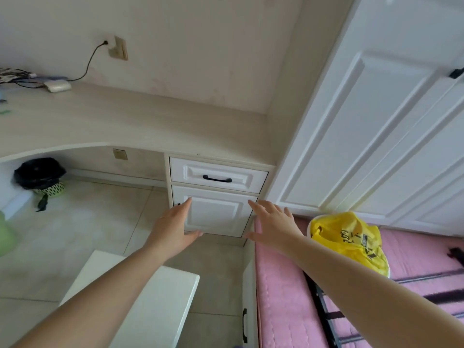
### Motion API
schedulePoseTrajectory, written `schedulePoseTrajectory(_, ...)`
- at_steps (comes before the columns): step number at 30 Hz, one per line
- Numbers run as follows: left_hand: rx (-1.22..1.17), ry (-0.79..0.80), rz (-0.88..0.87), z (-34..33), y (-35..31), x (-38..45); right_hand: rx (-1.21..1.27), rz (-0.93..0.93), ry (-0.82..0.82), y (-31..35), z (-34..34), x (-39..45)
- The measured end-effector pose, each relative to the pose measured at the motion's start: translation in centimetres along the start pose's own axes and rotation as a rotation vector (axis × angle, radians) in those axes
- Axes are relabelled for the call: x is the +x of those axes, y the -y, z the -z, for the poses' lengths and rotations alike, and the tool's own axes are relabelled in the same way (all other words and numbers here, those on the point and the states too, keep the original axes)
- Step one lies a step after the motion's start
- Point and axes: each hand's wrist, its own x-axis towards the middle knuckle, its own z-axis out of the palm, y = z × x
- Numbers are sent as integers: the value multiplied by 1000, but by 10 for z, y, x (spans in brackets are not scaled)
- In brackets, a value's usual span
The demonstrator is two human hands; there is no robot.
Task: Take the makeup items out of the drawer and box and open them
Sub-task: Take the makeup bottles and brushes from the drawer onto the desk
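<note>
A white drawer (238,172) with a black handle (217,179) sits closed under the right end of the pale wooden desk (125,121). Below it is a closed white cabinet door (216,212). My left hand (173,227) is stretched out with straight fingers in front of the door's left side. My right hand (273,222) is stretched out with spread fingers by the door's right edge. Both hands hold nothing. No makeup items or box show.
A white stool (150,297) stands under my left arm. A pink mattress (288,310) with a yellow plastic bag (349,237) lies at the right, against a white wardrobe (364,121). A bin with a black liner (40,174) sits under the desk. A cable and charger (56,85) lie on the desk.
</note>
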Motion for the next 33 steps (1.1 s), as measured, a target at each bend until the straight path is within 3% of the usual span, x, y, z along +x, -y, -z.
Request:
schedulePoseTrajectory(14, 142, 148, 160, -53, -9, 195, 98, 166, 189, -56, -41, 226)
schedulePoseTrajectory(22, 234, 236, 178, -46, 10, 260, 105, 219, 245, -67, -48, 299)
schedulePoseTrajectory(27, 254, 294, 83, -55, 23, 292, 108, 219, 318, -65, -61, 332)
schedulePoseTrajectory(33, 324, 477, -140, -83, 71, 349, 147, 136, 277, -50, -98, 370)
